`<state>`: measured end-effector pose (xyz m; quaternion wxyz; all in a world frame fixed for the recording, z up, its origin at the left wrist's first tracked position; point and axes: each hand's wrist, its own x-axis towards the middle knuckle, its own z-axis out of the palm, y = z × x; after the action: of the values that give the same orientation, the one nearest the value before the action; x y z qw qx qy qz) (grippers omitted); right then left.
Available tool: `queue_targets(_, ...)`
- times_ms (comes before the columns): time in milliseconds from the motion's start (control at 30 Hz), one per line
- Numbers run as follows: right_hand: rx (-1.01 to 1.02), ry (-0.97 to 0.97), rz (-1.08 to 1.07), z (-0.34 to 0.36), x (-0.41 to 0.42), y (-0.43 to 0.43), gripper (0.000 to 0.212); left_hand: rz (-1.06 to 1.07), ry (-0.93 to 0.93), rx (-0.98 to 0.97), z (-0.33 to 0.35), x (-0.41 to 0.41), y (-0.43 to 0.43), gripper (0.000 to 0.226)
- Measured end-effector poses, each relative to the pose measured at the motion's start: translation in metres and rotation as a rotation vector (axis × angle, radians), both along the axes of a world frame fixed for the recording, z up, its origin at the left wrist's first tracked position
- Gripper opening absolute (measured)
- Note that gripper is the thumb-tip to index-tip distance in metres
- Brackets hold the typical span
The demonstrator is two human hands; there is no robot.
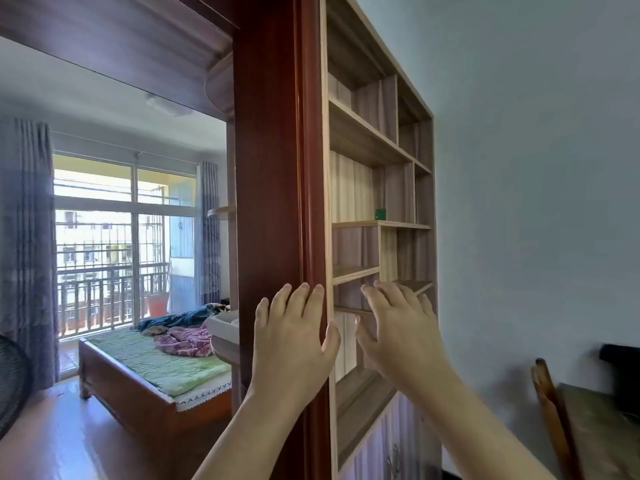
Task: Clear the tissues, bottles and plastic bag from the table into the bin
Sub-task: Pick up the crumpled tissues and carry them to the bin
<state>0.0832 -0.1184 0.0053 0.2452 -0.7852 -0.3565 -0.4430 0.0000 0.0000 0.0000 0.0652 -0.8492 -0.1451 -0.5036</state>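
Observation:
Both my hands are raised in front of me with fingers spread and nothing in them. My left hand [292, 336] is in front of the red-brown door frame [270, 202]. My right hand [398, 327] is in front of the lower shelves of a wooden bookcase [381, 150]. A corner of a table [602, 434] shows at the bottom right edge. No tissues, bottles, plastic bag or bin are in view.
A doorway on the left opens onto a bedroom with a bed [156, 368], curtains and a balcony window. A chair back [550, 407] stands beside the table at the right. A fan [10, 382] sits at the far left edge. A small green box [381, 214] rests on a shelf.

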Motion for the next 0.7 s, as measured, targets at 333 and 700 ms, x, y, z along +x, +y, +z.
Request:
queue_targets(333, -0.005, -0.029, -0.048, -0.009, 0.001, -0.024, 0.041, -0.111, -0.099, 0.066, -0.01, 0.009, -0.019, 0.049)
queue_targets(700, 0.005, -0.048, -0.208, -0.023, -0.009, -0.072, 0.043, -0.398, -0.118, -0.006, -0.024, 0.029, -0.053, 0.049)
